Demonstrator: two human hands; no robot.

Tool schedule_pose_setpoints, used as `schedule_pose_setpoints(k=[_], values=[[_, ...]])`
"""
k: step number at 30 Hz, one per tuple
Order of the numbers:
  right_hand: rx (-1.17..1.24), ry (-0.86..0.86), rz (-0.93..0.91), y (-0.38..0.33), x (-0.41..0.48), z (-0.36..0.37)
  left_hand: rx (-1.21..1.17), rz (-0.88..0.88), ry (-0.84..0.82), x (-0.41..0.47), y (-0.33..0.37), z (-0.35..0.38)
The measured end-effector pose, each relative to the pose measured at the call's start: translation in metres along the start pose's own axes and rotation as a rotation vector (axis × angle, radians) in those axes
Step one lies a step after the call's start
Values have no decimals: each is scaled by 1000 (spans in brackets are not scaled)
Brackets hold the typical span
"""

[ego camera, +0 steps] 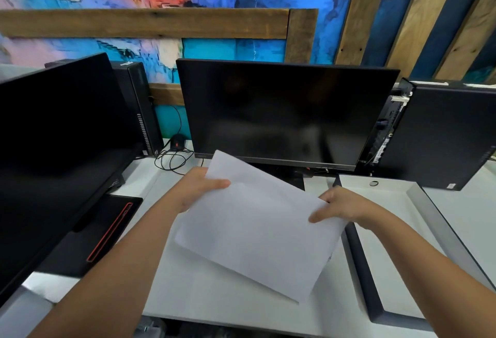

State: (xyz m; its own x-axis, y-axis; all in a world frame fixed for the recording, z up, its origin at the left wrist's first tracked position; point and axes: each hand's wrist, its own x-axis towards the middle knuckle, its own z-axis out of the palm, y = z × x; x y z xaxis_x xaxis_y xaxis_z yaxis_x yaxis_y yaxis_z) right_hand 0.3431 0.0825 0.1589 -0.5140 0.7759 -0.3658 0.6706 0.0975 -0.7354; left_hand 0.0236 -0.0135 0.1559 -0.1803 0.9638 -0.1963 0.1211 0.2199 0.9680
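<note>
I hold one plain white sheet of paper (pixel 257 225) in both hands, lifted and tilted above the middle of the white tabletop (pixel 214 297). My left hand (pixel 200 190) pinches its far left edge, with the thumb lying on top and the fingers hidden underneath. My right hand (pixel 341 205) grips the right edge, thumb on top and fingers curled round behind. The side facing me is blank, with no writing.

There are two dark flat monitors. One black screen (pixel 281 112) stands at the back edge in the centre, and a second black screen (pixel 59 136) stands along the left edge on a black base with a red slot (pixel 107 230). The small logo on the centre screen's lower bezel is too small to read.

There are two black tower computers, one (pixel 139 107) at the back left and one (pixel 442 133) at the back right corner. A sticker low on the right one is unreadable. One black corded mouse (pixel 178 141) glows red near the back edge. One open shallow box with dark walls and a white inside (pixel 362 278) lies along the right edge.
</note>
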Motion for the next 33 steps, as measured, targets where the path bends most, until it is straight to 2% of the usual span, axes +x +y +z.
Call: schedule_pose_setpoints(k=[2,6,8,15,21,26,33], values=[[179,9,13,19,-5,-4,-75,-33,44,-7,-17,-3],[705,12,-32,41,-11,11,-246,-48,106,-16,-41,0],[823,24,-64,42,-14,26,-303,-41,118,-19,-46,5],[793,288,-117,37,-14,51,-362,14,142,-25,-51,12],[763,294,-94,43,-22,67,-340,-41,187,-33,-61,27],[756,342,-78,43,-17,65,-348,-8,237,-28,-57,26],[784,347,-71,48,-13,70,-317,-36,206,-27,-57,33]])
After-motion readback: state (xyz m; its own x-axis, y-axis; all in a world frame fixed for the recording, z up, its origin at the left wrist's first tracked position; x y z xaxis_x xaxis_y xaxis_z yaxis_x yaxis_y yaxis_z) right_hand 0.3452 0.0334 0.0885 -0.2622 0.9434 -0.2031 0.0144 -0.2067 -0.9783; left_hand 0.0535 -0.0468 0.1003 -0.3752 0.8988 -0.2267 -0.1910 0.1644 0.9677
